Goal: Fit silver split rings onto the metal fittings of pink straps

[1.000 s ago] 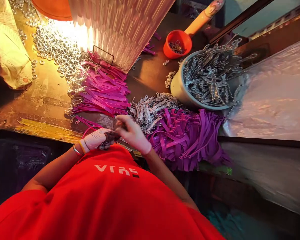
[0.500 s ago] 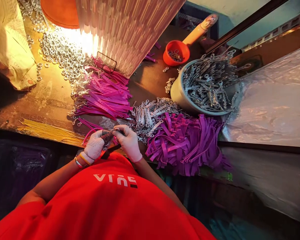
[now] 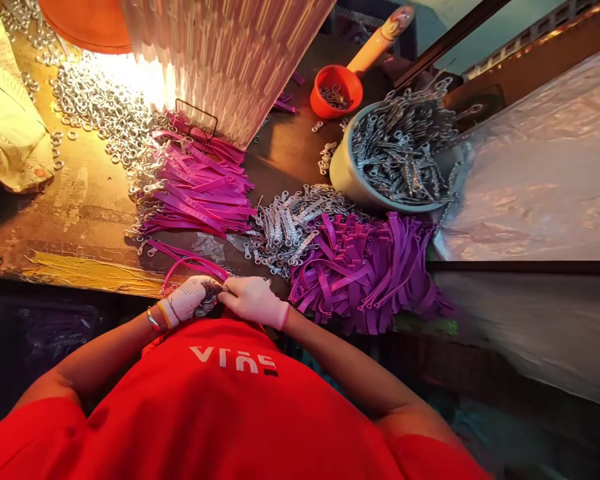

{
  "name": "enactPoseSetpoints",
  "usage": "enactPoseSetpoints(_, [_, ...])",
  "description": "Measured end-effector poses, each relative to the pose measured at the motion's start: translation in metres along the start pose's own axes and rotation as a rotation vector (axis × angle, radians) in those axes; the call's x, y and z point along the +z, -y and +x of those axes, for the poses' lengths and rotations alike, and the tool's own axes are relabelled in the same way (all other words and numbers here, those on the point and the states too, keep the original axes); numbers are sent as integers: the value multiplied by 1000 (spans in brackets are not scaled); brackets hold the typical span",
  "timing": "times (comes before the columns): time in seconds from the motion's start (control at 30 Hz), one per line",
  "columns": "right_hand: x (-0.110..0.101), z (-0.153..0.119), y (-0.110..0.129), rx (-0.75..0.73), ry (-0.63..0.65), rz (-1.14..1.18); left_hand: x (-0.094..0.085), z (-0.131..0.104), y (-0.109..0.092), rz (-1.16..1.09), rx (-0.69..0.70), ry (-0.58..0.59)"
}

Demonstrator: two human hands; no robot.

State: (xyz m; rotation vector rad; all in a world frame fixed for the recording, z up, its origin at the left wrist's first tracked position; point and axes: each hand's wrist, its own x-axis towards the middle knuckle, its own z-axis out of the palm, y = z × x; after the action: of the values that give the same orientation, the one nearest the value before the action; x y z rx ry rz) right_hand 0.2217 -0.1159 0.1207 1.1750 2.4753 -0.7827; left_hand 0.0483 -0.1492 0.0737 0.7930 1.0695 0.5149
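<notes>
My left hand (image 3: 189, 299), in a white dotted glove with dark-stained fingertips, is closed close to my belly. My right hand (image 3: 256, 300), in a thin pale glove, is closed beside it, with the fingertips of both meeting. What they hold is hidden by the fingers. Just beyond lie a few loose pink straps (image 3: 187, 253) with metal ends. Behind these is a heap of pink straps (image 3: 205, 187) fitted with metal clasps. Short silver chains (image 3: 286, 223) are piled right of it, next to a heap of purple straps (image 3: 367, 277) at the table edge.
A grey bucket (image 3: 341, 167) full of chains stands at the right. Behind it is a red cup (image 3: 317, 103) of small metal parts. Loose metal rings (image 3: 97, 100) spread beneath an orange lamp shade (image 3: 87, 27) and corrugated sheet (image 3: 220, 60). A paper bag (image 3: 13, 127) stands left.
My hands have come down closer to my belly, and the right wrist has turned so the back of that hand faces up. The dark item seen between them is now mostly covered. The view has shifted slightly.
</notes>
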Motion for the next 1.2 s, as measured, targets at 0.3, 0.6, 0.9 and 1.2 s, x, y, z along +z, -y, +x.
enactPoseSetpoints(0.3, [12,4,-17,411,-345,393,-29,69,-48,621,98,-148])
enactPoseSetpoints(0.6, [39,24,-22,472,-497,1023,-54,132,-85,1067,139,-324])
enactPoseSetpoints(0.9, [-2,22,-20,218,-773,803,-43,58,-68,841,403,-180])
enactPoseSetpoints(1.2, [-12,23,-8,72,-587,708,-12,0,-59,-262,52,-211])
